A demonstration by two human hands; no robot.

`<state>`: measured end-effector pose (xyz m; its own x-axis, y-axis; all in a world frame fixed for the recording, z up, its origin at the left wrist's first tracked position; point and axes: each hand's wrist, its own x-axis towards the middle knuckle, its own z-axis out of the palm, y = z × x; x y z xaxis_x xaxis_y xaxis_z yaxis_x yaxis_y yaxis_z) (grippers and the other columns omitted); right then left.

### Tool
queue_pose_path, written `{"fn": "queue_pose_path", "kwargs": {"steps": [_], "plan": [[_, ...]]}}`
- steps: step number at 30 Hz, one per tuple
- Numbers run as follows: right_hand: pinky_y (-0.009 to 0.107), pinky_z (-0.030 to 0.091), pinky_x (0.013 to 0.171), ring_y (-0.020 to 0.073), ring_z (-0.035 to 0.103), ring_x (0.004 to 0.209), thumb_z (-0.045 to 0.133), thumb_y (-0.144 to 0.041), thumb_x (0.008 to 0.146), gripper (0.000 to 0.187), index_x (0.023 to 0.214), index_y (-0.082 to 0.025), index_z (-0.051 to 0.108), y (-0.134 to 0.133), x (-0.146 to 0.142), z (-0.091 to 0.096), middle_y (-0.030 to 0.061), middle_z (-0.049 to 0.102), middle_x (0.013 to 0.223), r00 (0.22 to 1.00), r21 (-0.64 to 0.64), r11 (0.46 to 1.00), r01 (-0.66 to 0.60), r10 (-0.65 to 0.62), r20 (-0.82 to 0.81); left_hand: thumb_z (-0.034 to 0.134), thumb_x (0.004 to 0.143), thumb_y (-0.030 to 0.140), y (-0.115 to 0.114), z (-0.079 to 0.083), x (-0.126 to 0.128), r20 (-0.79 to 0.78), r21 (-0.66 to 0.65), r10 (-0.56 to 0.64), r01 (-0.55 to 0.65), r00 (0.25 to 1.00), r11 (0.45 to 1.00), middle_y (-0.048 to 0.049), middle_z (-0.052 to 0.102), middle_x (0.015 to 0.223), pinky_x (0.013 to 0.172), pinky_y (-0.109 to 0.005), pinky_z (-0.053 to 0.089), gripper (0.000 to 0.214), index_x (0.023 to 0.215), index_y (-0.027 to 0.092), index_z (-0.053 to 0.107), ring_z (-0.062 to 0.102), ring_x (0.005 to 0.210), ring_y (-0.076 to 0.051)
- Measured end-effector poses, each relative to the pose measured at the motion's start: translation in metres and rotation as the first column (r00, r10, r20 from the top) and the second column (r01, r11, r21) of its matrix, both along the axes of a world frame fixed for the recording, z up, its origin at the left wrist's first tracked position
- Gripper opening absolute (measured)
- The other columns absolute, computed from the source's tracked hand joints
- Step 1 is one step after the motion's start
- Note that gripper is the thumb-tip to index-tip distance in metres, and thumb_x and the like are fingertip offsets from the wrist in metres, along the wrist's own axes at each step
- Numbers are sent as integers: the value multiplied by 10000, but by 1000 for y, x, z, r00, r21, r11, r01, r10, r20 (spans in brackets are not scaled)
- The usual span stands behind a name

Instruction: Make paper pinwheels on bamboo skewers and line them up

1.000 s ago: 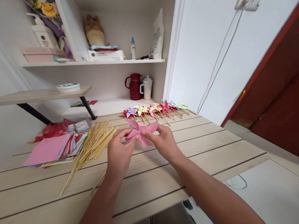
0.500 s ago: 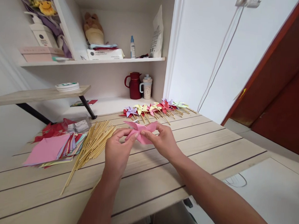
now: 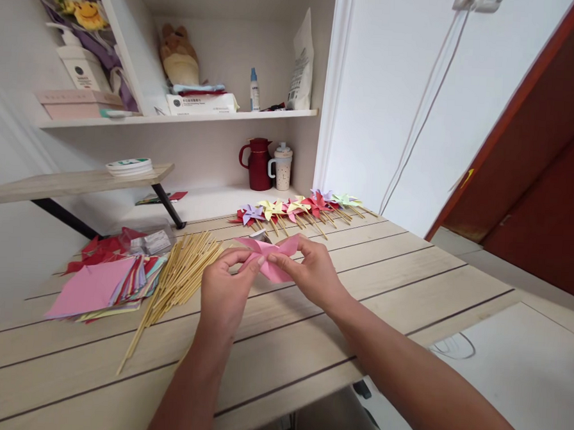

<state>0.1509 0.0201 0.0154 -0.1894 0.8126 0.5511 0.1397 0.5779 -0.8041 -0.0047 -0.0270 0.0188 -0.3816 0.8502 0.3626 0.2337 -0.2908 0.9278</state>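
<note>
Above the table I hold a pink paper pinwheel [image 3: 278,271] between both hands, its blades folded in toward the middle. My left hand [image 3: 228,286] pinches its left side, thumb near the centre. My right hand [image 3: 315,268] grips it from the right, with the thumb pressed on the centre and the fingers behind a blade. No stick shows on this pinwheel. Just behind it lies a small roundish object [image 3: 259,235], partly hidden. To the left are a heap of thin wooden sticks [image 3: 182,274] and a stack of coloured paper squares [image 3: 91,288], pink on top.
Finished pinwheels on sticks [image 3: 297,208] lie in a row along the table's back edge. Red material [image 3: 105,247] and a clear plastic packet [image 3: 157,240] sit behind the paper. A small raised wooden shelf [image 3: 77,181] stands at left. A red jug [image 3: 259,165] and a cup [image 3: 283,168] stand behind.
The pink pinwheel has shifted slightly left and down in my hands and tilted a little. Both hands keep their pinch on it.
</note>
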Motion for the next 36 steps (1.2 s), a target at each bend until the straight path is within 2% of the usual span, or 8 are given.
{"fn": "queue_pose_path", "kwargs": {"steps": [4,8,12,17,22,28,33,36], "plan": [[342,451,742,212,622,771,758,-477,815,294,690,-220,686,1,0,-1,29,703,768,999,-60,998,-25,26,20,796,719,344,1,-2,0,6,3,-8,8,1000,1000,-64,758,910,913,-358,474,154,781,202,790,675,916,-233],[320,459,740,193,620,759,731,-442,837,251,763,-203,712,4,-1,-3,15,700,773,986,-171,972,-162,156,-50,789,718,334,4,-6,-1,77,-15,-26,27,997,1000,-66,755,926,884,-344,482,171,816,195,800,670,908,-223],[313,468,764,188,631,800,671,-476,888,271,873,-208,709,7,-2,-5,21,704,834,959,-168,950,-263,238,-155,786,710,315,6,-6,-2,184,-35,-1,8,983,999,-51,754,909,855,-326,482,163,819,194,802,658,888,-210],[356,464,853,211,648,833,596,-532,935,330,1028,-230,691,6,-1,-4,23,710,767,969,-144,979,-146,113,-219,778,702,287,7,-5,-3,231,-13,71,-70,970,997,-26,734,869,816,-297,473,119,773,192,794,638,847,-183],[399,431,970,224,639,893,544,-552,956,361,1076,-250,700,12,1,-4,12,673,718,947,-170,985,-17,-39,-318,803,669,285,11,-10,-8,341,-85,107,-83,934,993,-13,717,813,768,-274,455,152,773,174,790,609,771,-145],[370,472,865,183,592,738,638,-611,859,428,995,-213,712,25,-1,-14,0,635,673,884,-339,933,-120,-55,-464,903,496,241,20,-20,-18,593,-223,137,-2,794,975,-20,712,737,669,-246,417,307,747,137,762,593,678,-112],[330,474,770,173,592,698,634,-610,832,440,933,-187,704,33,-11,-31,14,645,656,912,-418,901,-115,-71,-404,903,473,197,24,-23,-26,620,-285,219,-44,753,958,-8,696,702,627,-234,393,315,733,129,738,590,637,-97],[311,484,703,167,600,663,522,-573,891,453,945,-157,692,45,-17,-37,46,665,693,980,-395,919,-3,-76,-185,899,504,225,28,-25,-31,620,-259,238,-91,748,962,8,697,728,645,-230,406,314,755,143,729,596,654,-90]]}}
